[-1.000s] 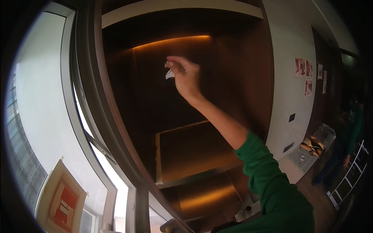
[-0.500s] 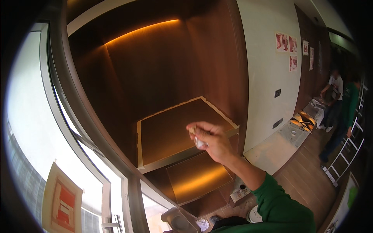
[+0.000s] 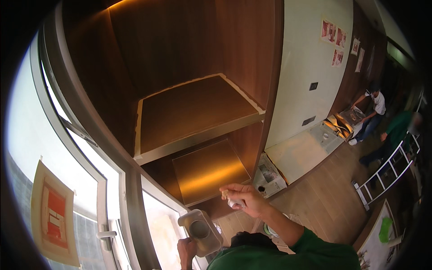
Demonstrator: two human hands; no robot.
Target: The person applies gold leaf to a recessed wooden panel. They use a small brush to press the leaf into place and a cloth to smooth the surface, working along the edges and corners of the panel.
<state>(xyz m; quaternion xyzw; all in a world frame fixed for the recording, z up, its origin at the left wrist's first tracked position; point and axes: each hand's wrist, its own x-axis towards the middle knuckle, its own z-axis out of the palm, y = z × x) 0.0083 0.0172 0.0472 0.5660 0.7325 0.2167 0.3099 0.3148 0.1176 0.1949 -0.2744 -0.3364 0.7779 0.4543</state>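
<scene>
White wad (image 3: 235,204), pinched with a tan piece (image 3: 225,194) in my right hand (image 3: 252,201), sits lower now, nearer the grey container (image 3: 212,242) that my left hand (image 3: 186,249) grips; I judge the container within easy reach.

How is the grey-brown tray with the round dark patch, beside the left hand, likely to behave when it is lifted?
The tray is probably stiff: its rim shows no sag. It seems light for its size, since only the left hand appears to support it. It may tip if lifted there, as that hand is at one side.
</scene>
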